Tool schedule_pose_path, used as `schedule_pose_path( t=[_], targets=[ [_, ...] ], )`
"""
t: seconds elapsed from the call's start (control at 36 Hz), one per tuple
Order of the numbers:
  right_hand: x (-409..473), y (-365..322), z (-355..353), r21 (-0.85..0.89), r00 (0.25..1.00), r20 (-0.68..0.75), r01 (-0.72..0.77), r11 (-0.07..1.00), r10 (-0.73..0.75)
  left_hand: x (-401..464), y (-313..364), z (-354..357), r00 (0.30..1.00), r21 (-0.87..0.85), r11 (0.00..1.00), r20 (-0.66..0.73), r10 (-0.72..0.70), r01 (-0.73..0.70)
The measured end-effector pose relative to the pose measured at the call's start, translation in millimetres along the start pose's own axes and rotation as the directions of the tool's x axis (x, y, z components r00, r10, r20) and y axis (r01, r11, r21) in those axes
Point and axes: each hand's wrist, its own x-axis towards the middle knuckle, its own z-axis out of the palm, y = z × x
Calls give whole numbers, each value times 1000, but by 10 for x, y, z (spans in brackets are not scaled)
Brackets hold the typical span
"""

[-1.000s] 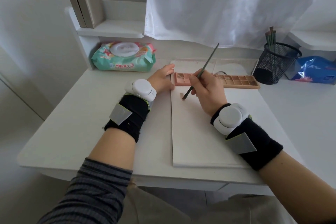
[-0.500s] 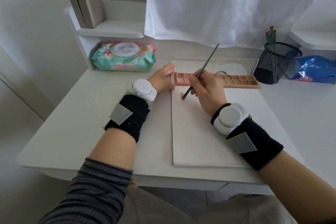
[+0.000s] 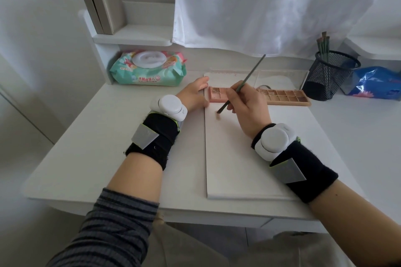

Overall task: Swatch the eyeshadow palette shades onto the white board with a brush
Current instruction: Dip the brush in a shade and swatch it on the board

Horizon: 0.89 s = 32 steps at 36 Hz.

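A white board (image 3: 234, 158) lies flat on the desk in front of me. Across its far end sits a long pink-brown eyeshadow palette (image 3: 282, 96) with several small pans. My right hand (image 3: 249, 106) pinches a thin dark brush (image 3: 249, 76) like a pen, its handle slanting up to the right. The bristle tip touches the board near its upper left, on a small brownish smudge (image 3: 217, 116). My left hand (image 3: 193, 95) rests at the board's upper left edge beside the palette's left end, thumb stretched out; its other fingers are hidden.
A pack of wet wipes (image 3: 149, 68) lies at the back left under a small shelf. A black mesh cup (image 3: 332, 76) holding several brushes stands at the back right, with a blue packet (image 3: 377, 84) beside it. A clear acrylic lid (image 3: 282, 76) stands behind the palette.
The brush tip has slid slightly up and left over the smudge on the board. My left hand has stayed where it was.
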Motion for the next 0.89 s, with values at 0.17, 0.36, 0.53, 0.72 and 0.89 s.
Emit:
schedule_pose_path(
  t=[0.17,0.36,0.53,0.72,0.89],
  targets=[
    [17,23,15,-47,999,40,-34,998,36,0,-16,1,1000,4,1000,-3,-1,1],
    [-10,10,-11,-45,999,49,0,999,2,-3,-1,-8,1000,-6,1000,2,0,0],
    [24,1,-9,-19,999,-25,-27,999,27,-9,3,3,1000,17,1000,-7,0,0],
    [8,10,-13,-74,999,30,-35,997,37,-21,12,-10,1000,13,1000,1,8,-8],
    [-2,-8,-19,-47,1000,-11,-17,999,16,-18,13,-6,1000,10,1000,5,2,-2]
  ],
)
